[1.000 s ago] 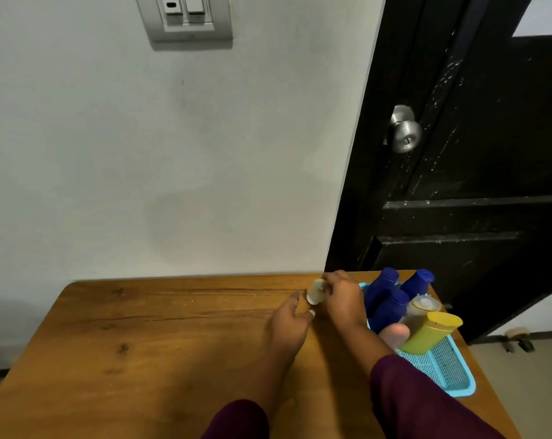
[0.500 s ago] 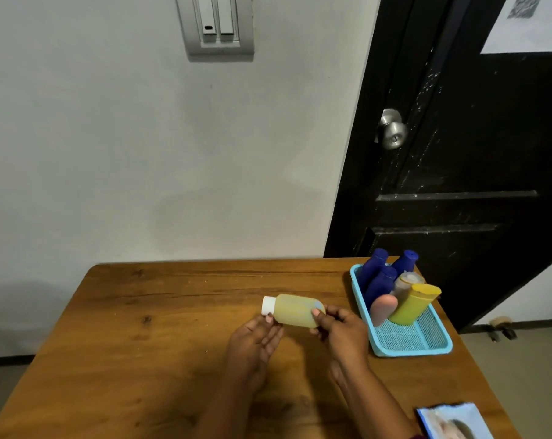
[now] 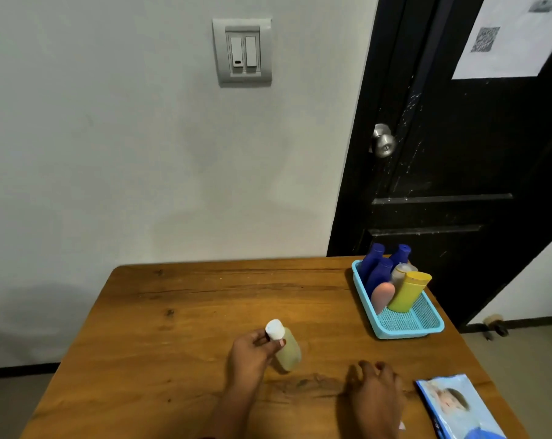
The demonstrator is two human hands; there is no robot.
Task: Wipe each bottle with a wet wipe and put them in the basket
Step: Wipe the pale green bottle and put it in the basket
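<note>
My left hand grips a small pale yellow bottle with a white cap, tilted above the wooden table. My right hand rests low over the table with loosely spread fingers, holding nothing, just left of a blue pack of wet wipes. A light blue basket stands at the table's right edge. It holds three dark blue bottles, a yellow bottle, a pink one and a clear one.
A black door with a metal knob stands behind the basket. A light switch is on the grey wall. The table's back edge meets the wall.
The right hand let go of the pale bottle and moved down right toward the wipes pack. The left hand now holds the bottle alone, nearer to me. The view tilted down.
</note>
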